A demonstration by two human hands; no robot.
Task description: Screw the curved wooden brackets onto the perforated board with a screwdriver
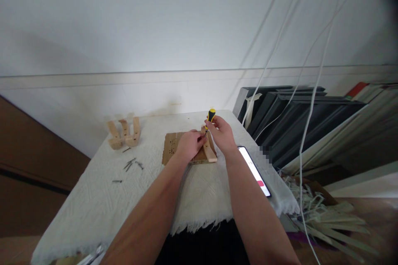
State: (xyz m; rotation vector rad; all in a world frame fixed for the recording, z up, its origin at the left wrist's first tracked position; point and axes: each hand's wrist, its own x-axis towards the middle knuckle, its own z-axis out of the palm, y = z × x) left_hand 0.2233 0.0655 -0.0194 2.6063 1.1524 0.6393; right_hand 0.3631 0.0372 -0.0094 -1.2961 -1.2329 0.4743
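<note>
My right hand grips a screwdriver with a yellow and black handle, held nearly upright with its tip down. Below it, a pale curved wooden piece with a hole lies on a sheet of brown cardboard. My left hand rests over the cardboard, its fingertips pinched together at the wood beside the screwdriver's tip. Whatever sits between those fingertips is too small to make out.
Several similar curved wooden pieces stand at the table's back left. Several loose screws lie nearer on the white cloth. A lit phone lies right of my right arm. White cables hang at the right, before dark panels.
</note>
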